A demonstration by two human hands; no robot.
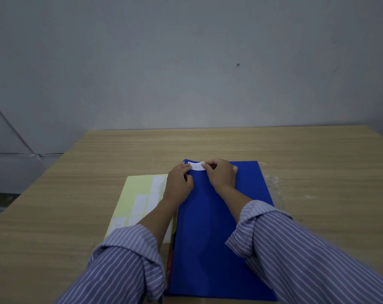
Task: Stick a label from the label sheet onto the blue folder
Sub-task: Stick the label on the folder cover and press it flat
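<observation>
tabletop [306,154]: pale wood grain, set against a grey wall, carrying everything here.
blue folder [210,238]: lies flat and closed at the middle of the tabletop, long side running away from the person.
label sheet [140,194]: pale yellow backing, flat on the tabletop just left of the blue folder, a few white labels on it; the left forearm crosses over it.
sleeves [295,255]: striped blue and white, rolled up at both forearms.
left hand [179,181]: grip pinched closed on the left end of the label.
right hand [221,174]: grip pinched closed on the right end of the label.
label [197,166]: small white strip with faint lettering, at the folder's far left corner, bowed upward in the middle between the two hands.
</observation>
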